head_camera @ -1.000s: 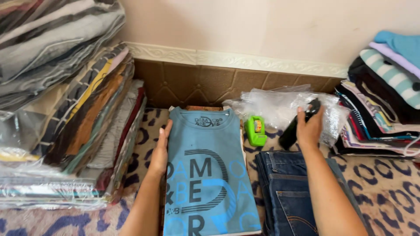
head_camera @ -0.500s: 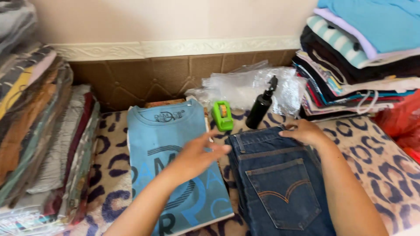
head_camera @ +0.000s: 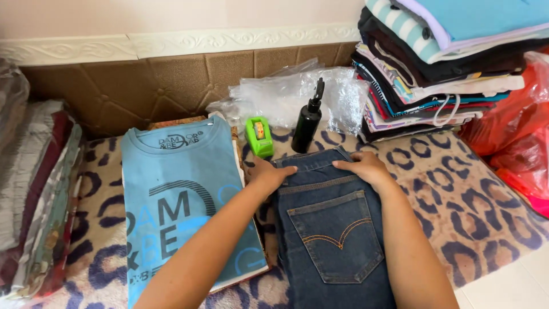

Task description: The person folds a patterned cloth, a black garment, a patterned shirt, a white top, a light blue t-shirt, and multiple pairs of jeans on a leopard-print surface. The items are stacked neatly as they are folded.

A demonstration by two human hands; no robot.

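Spread across the floor, a leopard-print rug [head_camera: 457,194]. Along the left edge, a stack of folded clothes [head_camera: 34,189]; at upper right, a taller pile of folded garments [head_camera: 434,63] with red plastic bags [head_camera: 514,131] beside it. Left of centre on the rug, a folded blue T-shirt [head_camera: 177,200] lying flat. Just right of it, folded dark jeans [head_camera: 331,229], back pocket up, waistband toward the wall. Against the wall behind, crumpled clear plastic bags [head_camera: 286,97]. In front of those, a black spray bottle [head_camera: 307,123] standing upright, and beside it a small green tape dispenser [head_camera: 259,136]. Left hand [head_camera: 269,171] flat, fingers extended, pressing the jeans' left waistband corner. Right hand [head_camera: 366,167] open, palm down on the right waistband, gripping nothing.
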